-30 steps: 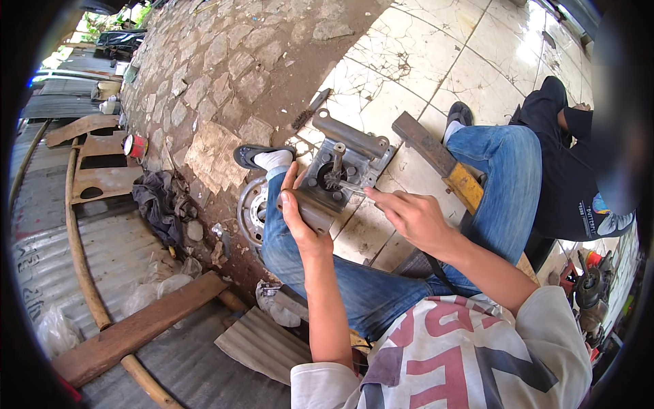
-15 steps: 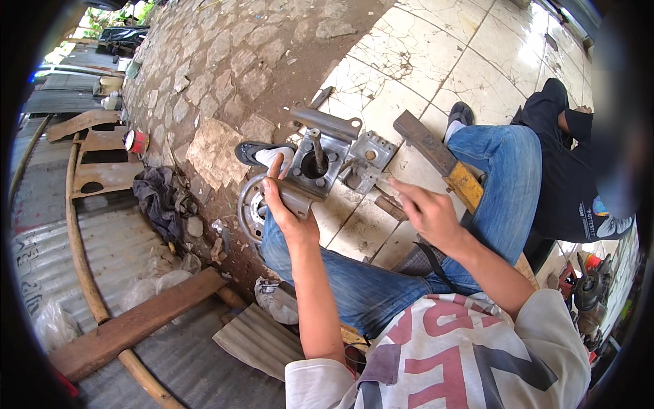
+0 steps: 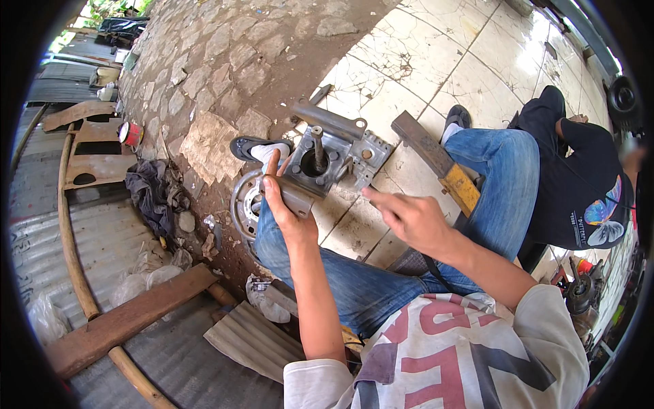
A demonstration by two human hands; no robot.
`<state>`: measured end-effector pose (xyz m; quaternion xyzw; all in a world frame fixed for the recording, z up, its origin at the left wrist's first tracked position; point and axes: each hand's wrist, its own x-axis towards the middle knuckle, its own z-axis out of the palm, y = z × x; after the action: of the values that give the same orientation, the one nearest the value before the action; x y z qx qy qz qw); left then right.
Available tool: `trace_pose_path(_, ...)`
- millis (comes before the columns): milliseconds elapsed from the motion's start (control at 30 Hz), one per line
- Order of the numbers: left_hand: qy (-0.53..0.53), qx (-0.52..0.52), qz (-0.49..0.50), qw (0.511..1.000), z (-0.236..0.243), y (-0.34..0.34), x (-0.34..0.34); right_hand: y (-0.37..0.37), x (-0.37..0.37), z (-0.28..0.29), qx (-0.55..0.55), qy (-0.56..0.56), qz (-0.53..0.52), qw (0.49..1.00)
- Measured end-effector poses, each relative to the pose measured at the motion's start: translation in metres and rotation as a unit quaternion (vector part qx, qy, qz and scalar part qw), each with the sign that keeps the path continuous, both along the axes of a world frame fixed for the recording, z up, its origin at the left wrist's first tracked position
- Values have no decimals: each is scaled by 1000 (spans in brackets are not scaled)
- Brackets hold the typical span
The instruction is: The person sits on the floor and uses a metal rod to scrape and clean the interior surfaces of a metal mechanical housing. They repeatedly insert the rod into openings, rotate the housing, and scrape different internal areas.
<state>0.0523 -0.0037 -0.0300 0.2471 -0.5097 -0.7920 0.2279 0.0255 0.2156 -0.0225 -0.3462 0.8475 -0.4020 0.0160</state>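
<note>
My left hand (image 3: 289, 215) is closed round the near tubular arm (image 3: 300, 196) of a greasy steel housing (image 3: 333, 152), held between my knees. Its plate has a round bore with bolts round it and a rod (image 3: 318, 143) standing in it. Another tube (image 3: 327, 116) runs along the far edge, and a smaller square metal part (image 3: 368, 155) lies against the housing's right side. My right hand (image 3: 412, 221) is partly curled, its index finger reaching to the lower end of that square part; what it pinches, if anything, is too small to make out.
A steel bar with a yellow section (image 3: 436, 160) lies by my right knee. A wheel rim (image 3: 242, 211) rests by my left leg. A person in black (image 3: 579, 198) sits at the right. Planks (image 3: 129, 320), corrugated sheets and a red tin (image 3: 129, 134) are on the left.
The housing and my left hand have shifted slightly left. The tool that was over the bore no longer shows clearly; my right hand moved rightward, then back toward the square part.
</note>
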Motion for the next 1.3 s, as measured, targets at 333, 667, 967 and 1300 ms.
trace_pose_path(333,5,-2,-34,999,-1,3,4,1,3,-6,-4,19,4,1000)
trace_pose_path(667,1,-3,0,1000,2,5,2,5,-8,-9,19,-20,-16,1000)
trace_pose_path(967,8,-8,8,1000,4,9,1,-1,4,-2,-3,-22,5,1000)
trace_pose_path(1300,9,5,4,1000,1,10,-6,5,3,15,61,13,28,998)
